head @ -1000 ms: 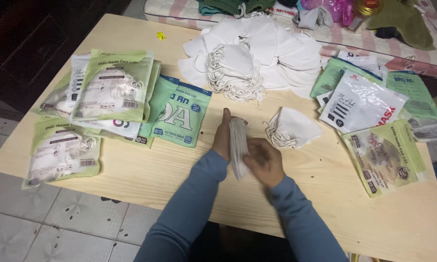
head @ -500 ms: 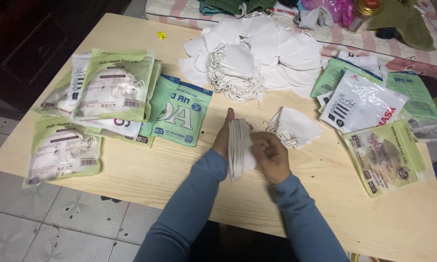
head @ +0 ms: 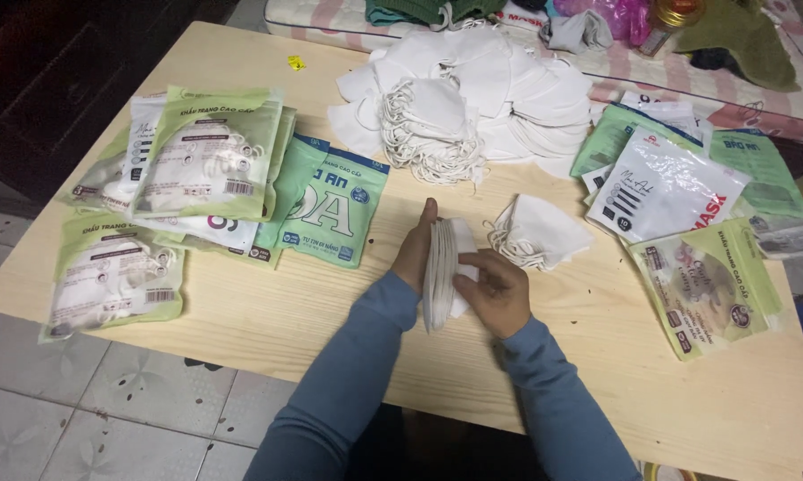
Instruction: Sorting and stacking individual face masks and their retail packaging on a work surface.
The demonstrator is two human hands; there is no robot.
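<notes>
Left hand [head: 416, 254] and right hand [head: 495, 289] clasp an upright mask stack [head: 439, 272] between them, apparently squared

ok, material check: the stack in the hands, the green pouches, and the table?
Stack, held on edge between left hand and right hand: thin white layers, matte, likely soft nonwoven fabric, as with the loose masks and their cord loops.
Green pouches: glossy plastic film, glare and clear windows.
Table: pale wood, visible grain, matte; possibly veneer.

The mask stack [head: 440, 272] hides the left palm, and the frame's right edge crops the wooden table [head: 268, 312]
</notes>
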